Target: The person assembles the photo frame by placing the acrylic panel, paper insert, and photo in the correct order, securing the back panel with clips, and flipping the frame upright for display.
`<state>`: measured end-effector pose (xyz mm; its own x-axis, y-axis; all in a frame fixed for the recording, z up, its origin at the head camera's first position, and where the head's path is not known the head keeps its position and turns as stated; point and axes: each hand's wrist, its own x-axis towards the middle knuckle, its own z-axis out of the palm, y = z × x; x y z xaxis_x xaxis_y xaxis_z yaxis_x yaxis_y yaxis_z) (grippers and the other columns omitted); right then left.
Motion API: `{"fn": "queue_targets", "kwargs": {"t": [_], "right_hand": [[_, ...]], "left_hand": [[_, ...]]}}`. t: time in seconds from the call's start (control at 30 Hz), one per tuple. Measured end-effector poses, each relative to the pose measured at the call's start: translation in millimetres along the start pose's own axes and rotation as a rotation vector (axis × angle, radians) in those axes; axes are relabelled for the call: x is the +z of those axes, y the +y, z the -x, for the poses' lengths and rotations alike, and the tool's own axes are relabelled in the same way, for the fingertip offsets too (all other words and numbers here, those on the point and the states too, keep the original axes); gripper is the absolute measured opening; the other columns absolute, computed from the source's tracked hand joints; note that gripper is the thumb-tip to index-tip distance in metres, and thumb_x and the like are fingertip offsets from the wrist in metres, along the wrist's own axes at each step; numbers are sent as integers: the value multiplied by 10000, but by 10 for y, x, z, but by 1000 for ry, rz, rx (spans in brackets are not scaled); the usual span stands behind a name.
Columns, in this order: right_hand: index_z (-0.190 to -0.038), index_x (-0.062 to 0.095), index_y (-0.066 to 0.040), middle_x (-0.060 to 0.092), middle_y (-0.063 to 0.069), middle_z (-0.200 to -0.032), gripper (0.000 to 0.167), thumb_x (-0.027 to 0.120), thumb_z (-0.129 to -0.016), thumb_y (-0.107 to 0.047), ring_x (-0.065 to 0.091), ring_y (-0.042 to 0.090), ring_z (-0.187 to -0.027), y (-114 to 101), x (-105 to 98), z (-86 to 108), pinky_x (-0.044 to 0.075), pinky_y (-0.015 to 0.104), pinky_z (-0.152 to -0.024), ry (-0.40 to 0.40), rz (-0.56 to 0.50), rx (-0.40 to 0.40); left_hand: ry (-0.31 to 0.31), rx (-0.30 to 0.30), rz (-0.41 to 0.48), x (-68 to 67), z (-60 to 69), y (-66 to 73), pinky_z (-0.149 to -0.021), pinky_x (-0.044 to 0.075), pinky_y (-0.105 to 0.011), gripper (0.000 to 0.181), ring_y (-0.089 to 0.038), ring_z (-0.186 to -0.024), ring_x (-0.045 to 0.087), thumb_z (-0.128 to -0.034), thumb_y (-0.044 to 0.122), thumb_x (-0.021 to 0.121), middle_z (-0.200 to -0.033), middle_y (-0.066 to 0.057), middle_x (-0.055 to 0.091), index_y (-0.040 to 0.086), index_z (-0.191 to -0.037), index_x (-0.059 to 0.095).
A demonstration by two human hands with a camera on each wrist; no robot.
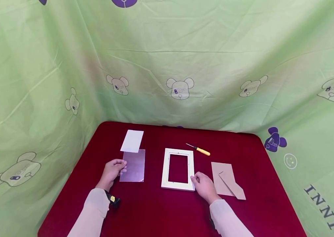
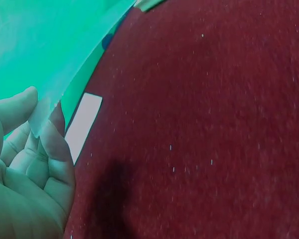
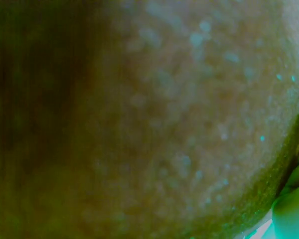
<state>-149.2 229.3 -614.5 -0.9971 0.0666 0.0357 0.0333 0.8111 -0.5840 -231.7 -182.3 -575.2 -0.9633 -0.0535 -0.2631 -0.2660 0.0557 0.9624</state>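
My left hand (image 1: pixel 113 171) pinches a clear plastic sheet (image 1: pixel 133 168) by its left edge, between thumb and fingers. In the left wrist view the sheet (image 2: pixel 42 113) slants up from the fingertips. Just beyond it lies a white paper card (image 1: pixel 132 141). A white picture frame (image 1: pixel 177 187) with an open middle lies flat to the right. My right hand (image 1: pixel 205 186) grips the frame's lower right edge, thumb on top. The right wrist view is mostly blurred tablecloth, with only part of the hand (image 3: pixel 294 206) at its lower right.
To the right of the right hand lies a brown backing board (image 1: pixel 220 182) with its stand leg (image 1: pixel 232 184). A screwdriver (image 1: pixel 203 151) with a yellow handle lies behind the frame. Dark red cloth (image 1: pixel 155 214) covers the table; green printed curtains (image 1: pixel 214 49) surround it.
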Motion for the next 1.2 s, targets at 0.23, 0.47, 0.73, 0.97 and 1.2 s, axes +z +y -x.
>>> {"fn": "queue_targets", "kwargs": {"t": [0.23, 0.47, 0.73, 0.97, 1.2], "right_hand": [[-757, 496, -167, 429, -26, -680, 276, 604, -969, -307, 427, 133, -638, -7, 6, 0, 365, 322, -628, -4, 1, 1], [-765, 507, -171, 446, -37, -693, 261, 606, -967, -304, 439, 129, -656, -17, 8, -8, 376, 322, -639, -14, 15, -15], [-767, 509, -169, 452, -32, -702, 257, 602, -970, -295, 445, 138, -669, -8, -6, 1, 376, 329, -655, -14, 0, -9], [-763, 512, -172, 457, -32, -706, 258, 601, -972, -295, 449, 135, -677, -4, -6, 3, 379, 326, -658, -19, 2, -2], [-760, 505, -169, 443, -35, -695, 263, 603, -971, -291, 438, 129, -660, -17, -12, 16, 372, 323, -645, -7, -6, -12]], "left_hand": [[-18, -9, 11, 99, 9, 24, -519, 468, -194, 253, -103, -618, 644, -910, 90, 696, -787, -42, 699, -89, -1067, 611], [-15, -2, -8, 165, 21, 39, -510, 459, -202, 210, -107, -606, 643, -905, 81, 697, -780, -58, 701, -74, -1032, 635], [-15, -16, 15, 310, 0, 28, -501, 441, -195, 213, -106, -604, 652, -889, 78, 715, -798, -83, 711, -74, -1019, 643], [-38, -24, 29, 357, 6, 38, -508, 446, -204, 225, -114, -613, 650, -887, 76, 717, -814, -103, 711, -82, -1025, 636], [-27, -13, 35, 424, -30, 33, -501, 441, -198, 204, -110, -596, 647, -878, 84, 730, -795, -89, 711, -60, -994, 646]]}}
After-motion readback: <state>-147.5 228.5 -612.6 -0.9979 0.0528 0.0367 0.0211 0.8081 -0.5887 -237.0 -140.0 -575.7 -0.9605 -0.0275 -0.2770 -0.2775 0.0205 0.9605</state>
